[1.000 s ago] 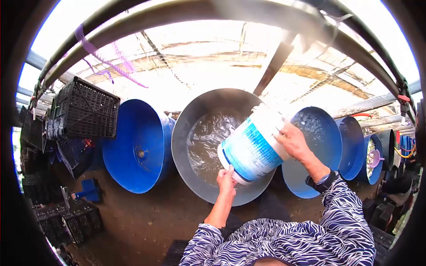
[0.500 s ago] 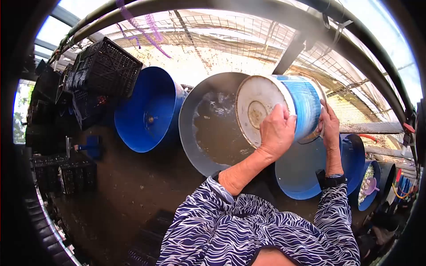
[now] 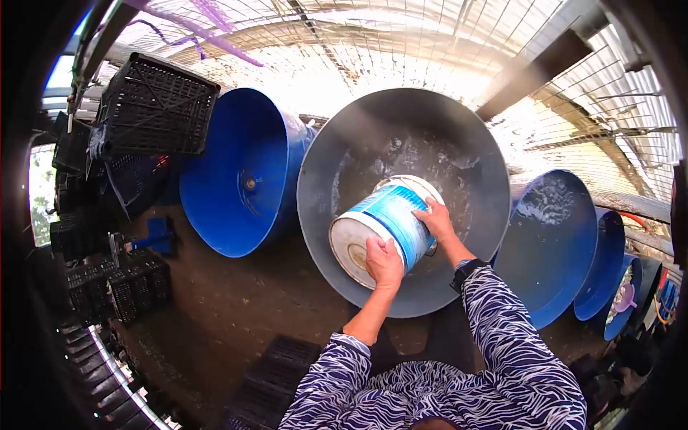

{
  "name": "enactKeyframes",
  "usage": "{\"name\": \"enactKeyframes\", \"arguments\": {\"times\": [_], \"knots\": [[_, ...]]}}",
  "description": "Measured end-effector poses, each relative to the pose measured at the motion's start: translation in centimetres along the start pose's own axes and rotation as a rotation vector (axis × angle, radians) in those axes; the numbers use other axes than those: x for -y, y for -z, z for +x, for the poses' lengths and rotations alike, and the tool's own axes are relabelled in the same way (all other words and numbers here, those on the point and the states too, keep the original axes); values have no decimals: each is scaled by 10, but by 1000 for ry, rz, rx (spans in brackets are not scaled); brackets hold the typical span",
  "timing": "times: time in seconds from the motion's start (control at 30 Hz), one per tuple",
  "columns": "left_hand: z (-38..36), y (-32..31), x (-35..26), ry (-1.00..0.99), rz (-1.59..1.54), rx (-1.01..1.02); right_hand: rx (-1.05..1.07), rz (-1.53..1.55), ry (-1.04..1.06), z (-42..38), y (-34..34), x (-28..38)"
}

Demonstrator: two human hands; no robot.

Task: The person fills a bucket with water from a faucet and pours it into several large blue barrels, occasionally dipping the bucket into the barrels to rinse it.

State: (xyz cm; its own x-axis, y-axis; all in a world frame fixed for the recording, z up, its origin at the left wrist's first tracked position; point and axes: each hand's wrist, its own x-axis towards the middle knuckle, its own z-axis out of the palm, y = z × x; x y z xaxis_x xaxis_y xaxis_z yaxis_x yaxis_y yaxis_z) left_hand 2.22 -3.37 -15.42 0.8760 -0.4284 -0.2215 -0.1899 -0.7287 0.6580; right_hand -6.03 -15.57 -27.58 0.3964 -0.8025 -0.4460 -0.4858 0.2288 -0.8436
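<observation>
At the far left, black crates (image 3: 141,288) sit low on the dark floor (image 3: 201,308), with a blue tool (image 3: 159,235) lying just above them in my head view. Higher up is a slatted black crate (image 3: 154,107), set at a slant. Next to the right I see a blue tub (image 3: 215,165) with a small round fitting (image 3: 249,183) inside it, near the bottom.

Across the middle stands a round gray tub (image 3: 324,240) with brownish, rippling water (image 3: 459,172) in it. Over this tub I have the bucket (image 3: 394,215), white with a blue printed label, tipped well over: its base faces the lower left and its other end points to the upper right. I cannot tell whether it touches the water. My left hand (image 3: 385,265) has its fingers curled on the edge of the base, grasping it. My right hand (image 3: 437,221) is farther along, its fingers grasping the bucket's side near the other end; a dark band (image 3: 469,274) circles that wrist.

Right of the gray tub is a second blue tub (image 3: 555,251) holding water, then another blue tub (image 3: 600,265). Beyond them, a smaller blue container (image 3: 615,326) holds pale pieces and a purple scoop (image 3: 625,297).
</observation>
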Motion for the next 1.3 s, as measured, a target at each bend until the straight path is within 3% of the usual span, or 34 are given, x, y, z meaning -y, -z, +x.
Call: {"name": "enactKeyframes", "arguments": {"times": [0.17,0.27,0.43,0.53,0.63,0.67,0.7,0.8,0.9,0.93,1.03,1.07,1.1,1.17,1.23,1.3], "knots": [[39,-51,84,121,163,-87,-40,-20,-8,29,-64,-53],[60,-81,123,282,211,1,-56,-105,-46,50,-79,-76],[83,-143,145,586,224,59,-70,-371,-26,84,-79,-106],[92,-178,224,726,-55,14,28,-461,-24,79,-84,-100],[101,-175,226,1131,-424,168,113,-521,-74,66,-91,-86],[106,-168,232,1193,-529,348,124,-562,-148,62,-91,-76],[100,-169,237,1215,-535,365,135,-604,-222,59,-87,-68],[85,-169,238,1246,-689,399,159,-329,-303,60,-34,-58],[77,-150,231,1304,-649,230,296,-396,-182,15,-20,-32],[76,-145,232,1320,-666,121,289,-260,-210,3,-15,-17],[77,-113,232,1159,-875,113,342,-201,-125,-16,25,36],[77,-100,227,1109,-933,132,425,-324,-114,-34,38,65],[73,-83,215,1081,-948,172,398,-287,-31,-47,41,62],[62,-50,159,1075,-820,87,381,-139,-100,-63,60,109],[54,-23,113,1062,-788,42,351,-201,-11,-72,85,138],[44,3,89,1047,-772,117,308,-144,51,-90,126,180]]}}
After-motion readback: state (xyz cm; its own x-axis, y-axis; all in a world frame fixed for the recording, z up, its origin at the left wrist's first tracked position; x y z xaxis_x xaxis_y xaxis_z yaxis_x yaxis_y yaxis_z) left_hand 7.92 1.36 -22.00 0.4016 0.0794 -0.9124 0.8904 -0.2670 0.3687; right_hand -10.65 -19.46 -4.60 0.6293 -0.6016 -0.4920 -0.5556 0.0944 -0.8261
